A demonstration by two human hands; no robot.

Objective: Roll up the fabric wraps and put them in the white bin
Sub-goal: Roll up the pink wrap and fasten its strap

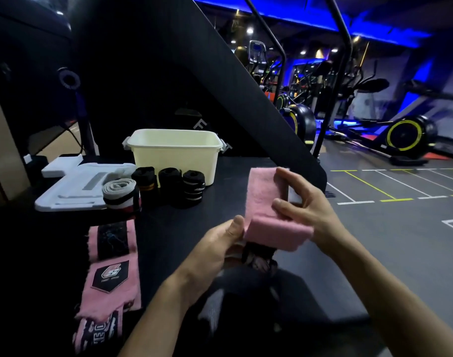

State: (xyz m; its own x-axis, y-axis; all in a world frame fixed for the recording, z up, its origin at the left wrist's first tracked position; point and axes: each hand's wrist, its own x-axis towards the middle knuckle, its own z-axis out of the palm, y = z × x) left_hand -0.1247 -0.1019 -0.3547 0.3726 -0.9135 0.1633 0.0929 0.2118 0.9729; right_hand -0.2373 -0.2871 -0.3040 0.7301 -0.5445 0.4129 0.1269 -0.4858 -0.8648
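Both hands hold a pink fabric wrap [265, 202] above the dark table [168, 228]. My right hand [305, 207] pinches its folded upper part, fingers over the pink cloth. My left hand [220, 243] grips the lower end, where a black patterned part hangs below. A second pink and black wrap [112, 274] lies flat at the table's left front. Three rolled black wraps [168, 185] and a rolled grey wrap [120, 191] stand in front of the white bin [175, 153], which looks empty as far as its inside shows.
The white bin lid [73, 186] lies to the left of the rolls. A black slanted panel [194, 86] rises behind the bin. The table's right edge drops to a gym floor with exercise bikes [405, 135].
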